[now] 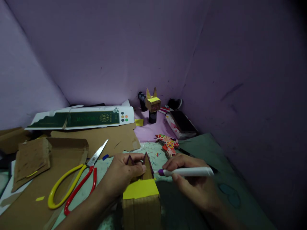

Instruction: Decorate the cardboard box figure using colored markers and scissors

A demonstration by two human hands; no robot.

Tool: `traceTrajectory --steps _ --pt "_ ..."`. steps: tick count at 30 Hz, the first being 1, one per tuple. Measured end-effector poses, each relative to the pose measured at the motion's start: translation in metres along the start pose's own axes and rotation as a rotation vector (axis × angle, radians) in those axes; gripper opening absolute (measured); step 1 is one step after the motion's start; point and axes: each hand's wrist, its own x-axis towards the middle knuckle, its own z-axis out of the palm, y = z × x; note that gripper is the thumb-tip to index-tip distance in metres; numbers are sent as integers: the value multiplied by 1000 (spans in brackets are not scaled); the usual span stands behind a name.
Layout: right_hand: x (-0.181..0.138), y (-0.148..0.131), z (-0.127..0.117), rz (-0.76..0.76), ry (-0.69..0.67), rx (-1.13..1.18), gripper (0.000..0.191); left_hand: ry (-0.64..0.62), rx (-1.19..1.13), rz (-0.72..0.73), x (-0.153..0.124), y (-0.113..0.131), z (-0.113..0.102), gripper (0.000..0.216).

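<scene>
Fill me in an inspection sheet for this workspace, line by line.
Surface: green covering, marked and stained; pink cloth behind.
Job's things: cardboard box topped with yellow paper and two pointed ears edged in purple; white marker, purple near its tip.
Clutter: red-and-yellow-handled scissors, cardboard sheet, phone, smaller eared cardboard head.
Hands: left grips the ears; right holds the marker, tip at or near one ear's edge, contact unclear.
Cables: nothing seen.
Surroundings: purple walls, the right one smudged.
</scene>
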Motion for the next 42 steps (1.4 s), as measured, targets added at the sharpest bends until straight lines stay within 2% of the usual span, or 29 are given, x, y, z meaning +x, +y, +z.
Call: traceTrajectory --steps 3,14,19,26,34,42 --pt "-1 1 0 14 -30 -10 16 11 4 13 0 0 0 38" --pt "0 4 1 -84 73 19 20 11 0 50 -2 2 3 30" --pt "-1 3 1 -74 59 19 20 12 -4 49 -4 4 4 29" --pt "-1 0 -1 -16 -11 -33 15 24 6 21 -3 3 3 34" --pt "1 0 1 -93 60 14 21 -1 -21 38 -4 1 3 30" --pt "0 3 2 -116 52 27 27 11 3 15 -3 0 3 36"
